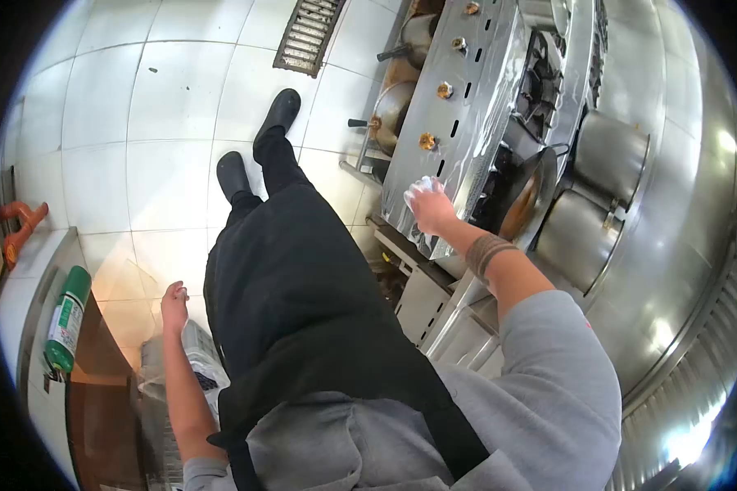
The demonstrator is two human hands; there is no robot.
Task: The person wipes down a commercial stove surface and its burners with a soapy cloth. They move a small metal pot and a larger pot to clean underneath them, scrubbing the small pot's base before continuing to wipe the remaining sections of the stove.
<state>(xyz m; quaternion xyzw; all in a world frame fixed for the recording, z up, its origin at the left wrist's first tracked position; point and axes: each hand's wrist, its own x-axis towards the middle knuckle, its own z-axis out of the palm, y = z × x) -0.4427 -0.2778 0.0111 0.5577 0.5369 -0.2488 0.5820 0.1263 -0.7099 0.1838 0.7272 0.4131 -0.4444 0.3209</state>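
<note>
My right hand is closed against the front panel of a steel stove, near its lower end. White foam covers the fingers, and whatever they grip is hidden in it. Streaks of suds run along the panel's edge, beside a row of brass-coloured knobs. On the other side of my body, my left hand hangs away from any surface with loosely curled fingers, and nothing shows in it.
A wok rests on the burners, with steel lids behind it. Pans sit on a shelf under the stove. A green cylinder lies on the left ledge. Beyond my boots is a floor drain.
</note>
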